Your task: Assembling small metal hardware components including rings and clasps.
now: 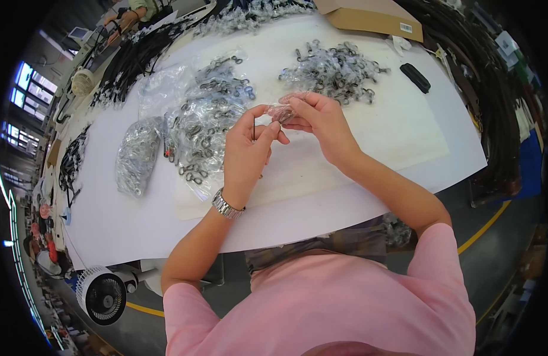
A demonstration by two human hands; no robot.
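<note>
Over the middle of the white table, my two hands meet at a small dark metal clasp in clear plastic wrap (280,113). My left hand (245,151), with a metal watch on its wrist, is closed on the clasp's near end between thumb and fingertips. A thin dark rod-like piece (253,128) shows along its fingers; its kind is unclear. My right hand (328,126) pinches the wrap from the other side. Just left of my hands lies a pile of clasps in clear wrappers (206,127). Beyond my right hand spreads another pile of dark clasps (339,70).
A stuffed clear bag (137,157) lies on the left. Black straps (134,62) heap at the far left, near another person's hand (127,21). A black oblong case (415,78) and a cardboard box (369,19) are at the right and back. A fan (105,295) stands below the table's left edge.
</note>
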